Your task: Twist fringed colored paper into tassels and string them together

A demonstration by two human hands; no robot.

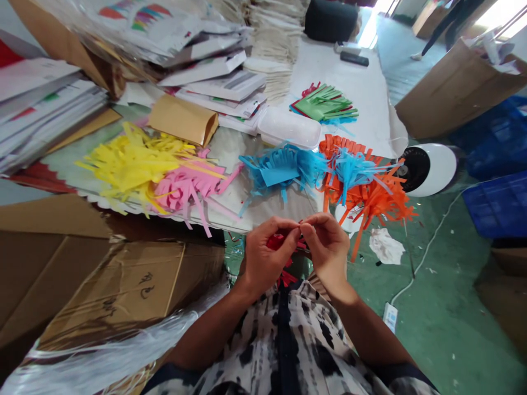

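Observation:
My left hand (269, 252) and my right hand (327, 244) meet in front of my body, just off the table's near edge. Both pinch at a piece of red fringed paper (275, 241), whose strips hang below and between the hands. The fingers hide most of it. Closest on the table lie bunches of fringed paper: a blue one (284, 167), an orange one (382, 192) with light blue strips (349, 167) on top, a pink one (189, 184) and a yellow one (135, 162). Farther back is a green fringed stack (325, 104).
A clear plastic box (290, 127) and a brown paper packet (183, 118) stand behind the bunches. Stacks of printed packets (222, 82) fill the back left. Cardboard boxes (135, 291) stand at my left. A round fan-like object (432, 170) and a power strip (390, 317) are at right.

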